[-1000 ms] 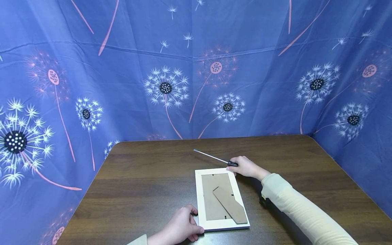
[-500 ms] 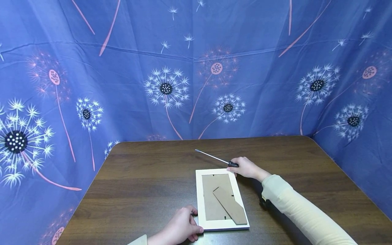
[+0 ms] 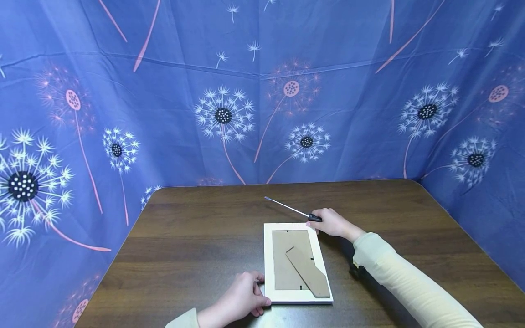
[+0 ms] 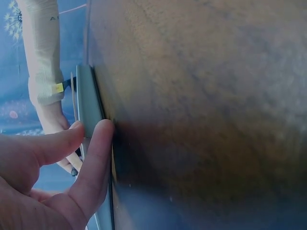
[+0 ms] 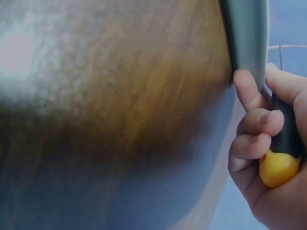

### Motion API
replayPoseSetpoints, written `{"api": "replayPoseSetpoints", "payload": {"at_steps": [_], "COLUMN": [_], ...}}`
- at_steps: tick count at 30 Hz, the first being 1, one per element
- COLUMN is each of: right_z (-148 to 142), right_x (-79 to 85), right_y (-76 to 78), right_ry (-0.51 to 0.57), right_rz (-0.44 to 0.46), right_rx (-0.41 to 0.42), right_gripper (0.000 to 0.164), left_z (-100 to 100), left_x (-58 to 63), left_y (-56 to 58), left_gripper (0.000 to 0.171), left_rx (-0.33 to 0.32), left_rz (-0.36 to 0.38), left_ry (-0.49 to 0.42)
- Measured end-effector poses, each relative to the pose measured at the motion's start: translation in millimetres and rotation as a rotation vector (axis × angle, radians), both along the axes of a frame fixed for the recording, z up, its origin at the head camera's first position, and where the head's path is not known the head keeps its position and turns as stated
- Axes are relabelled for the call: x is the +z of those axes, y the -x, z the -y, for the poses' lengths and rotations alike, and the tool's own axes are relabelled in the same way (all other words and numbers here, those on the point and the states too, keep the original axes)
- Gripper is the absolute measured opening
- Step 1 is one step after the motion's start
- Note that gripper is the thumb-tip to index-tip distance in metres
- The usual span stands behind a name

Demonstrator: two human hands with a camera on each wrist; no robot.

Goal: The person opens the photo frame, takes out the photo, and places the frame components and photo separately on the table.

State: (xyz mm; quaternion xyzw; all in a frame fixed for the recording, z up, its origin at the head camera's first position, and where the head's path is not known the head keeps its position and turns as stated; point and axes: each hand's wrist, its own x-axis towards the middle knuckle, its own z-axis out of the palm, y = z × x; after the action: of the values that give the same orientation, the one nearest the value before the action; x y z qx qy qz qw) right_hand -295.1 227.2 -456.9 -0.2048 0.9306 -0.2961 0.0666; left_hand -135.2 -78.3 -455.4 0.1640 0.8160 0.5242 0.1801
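Observation:
A white picture frame (image 3: 268, 259) lies face down low over the table, its brown backing board (image 3: 283, 273) and angled easel leg (image 3: 309, 273) uppermost. My left hand (image 3: 246, 296) pinches the near left corner between thumb and fingers; the left wrist view has the thumb (image 4: 72, 136) on the back side and a finger against the edge. At the far right corner, my right hand (image 3: 333, 223) grips the frame with thumb and index finger. Its other fingers curl round the black-and-yellow handle of a screwdriver (image 5: 279, 169), whose thin shaft points to the far left.
Dark wood-grain table (image 3: 184, 237) extends on all sides of the frame. Blue cloth (image 3: 164, 114) with dandelion prints hangs behind the table and along both sides. A dark band with a yellow tag (image 4: 58, 87) sits at the right wrist.
Both hands keep their hold on the frame. The screwdriver tip has shifted slightly to the right, and the whole head view has moved a little.

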Motion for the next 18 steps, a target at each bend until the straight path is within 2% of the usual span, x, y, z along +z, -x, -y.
{"api": "replayPoseSetpoints", "payload": {"at_steps": [8,18], "right_z": [-2.0,-7.8], "right_x": [1.0,3.4], "right_y": [-3.4,-12.0], "right_ry": [0.007,0.017], "right_rz": [0.039,0.07], "right_rx": [-0.031,-0.057], "right_gripper": [0.022,0.022], "left_z": [2.1,6.0], "left_x": [2.6,5.1], "left_y": [3.8,9.4], "left_gripper": [0.043,0.047], "left_rx": [-0.013,-0.027], "left_rz": [-0.012,-0.057], "left_ry": [0.0,0.041]}}
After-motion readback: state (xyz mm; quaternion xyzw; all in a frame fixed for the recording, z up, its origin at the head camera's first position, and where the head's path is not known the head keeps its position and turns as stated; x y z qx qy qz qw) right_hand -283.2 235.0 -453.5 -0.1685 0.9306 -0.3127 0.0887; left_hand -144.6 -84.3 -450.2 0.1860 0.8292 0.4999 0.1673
